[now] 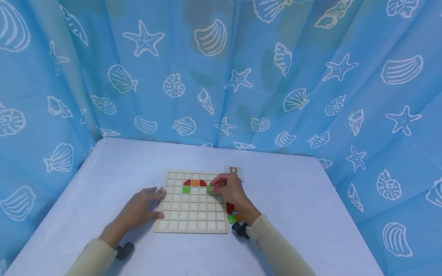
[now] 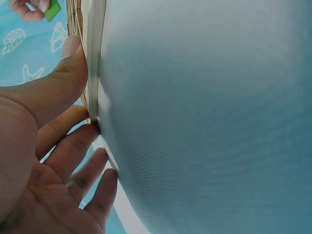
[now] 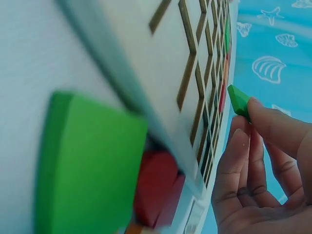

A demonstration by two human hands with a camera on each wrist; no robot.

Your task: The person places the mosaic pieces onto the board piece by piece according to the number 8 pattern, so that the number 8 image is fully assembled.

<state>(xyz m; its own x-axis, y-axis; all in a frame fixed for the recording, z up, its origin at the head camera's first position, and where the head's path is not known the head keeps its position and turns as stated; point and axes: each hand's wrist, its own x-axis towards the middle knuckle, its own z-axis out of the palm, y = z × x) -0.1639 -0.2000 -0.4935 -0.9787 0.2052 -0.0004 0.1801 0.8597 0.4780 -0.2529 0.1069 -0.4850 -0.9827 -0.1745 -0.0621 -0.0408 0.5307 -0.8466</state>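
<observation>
A wooden grid board (image 1: pixel 188 215) lies on the white table, divided into small square cells. Near its top row sit two red curved pieces (image 1: pixel 187 183) with an orange square (image 1: pixel 195 183) between them, and a green square (image 1: pixel 186 189) below the left one. My right hand (image 1: pixel 230 188) pinches another green square (image 3: pixel 239 101) between thumb and fingers, over the board's right part. At the board's left edge rests my left hand (image 1: pixel 138 209), thumb and fingertips touching the rim (image 2: pixel 95 58), fingers spread.
Loose pieces, including a green one (image 3: pixel 92 165) and a red one (image 3: pixel 157 187), lie beside the board's right edge, partly under my right wrist. A small printed pattern card (image 1: pixel 239 174) is behind the board. A blue shell-print curtain (image 1: pixel 207 76) borders the table.
</observation>
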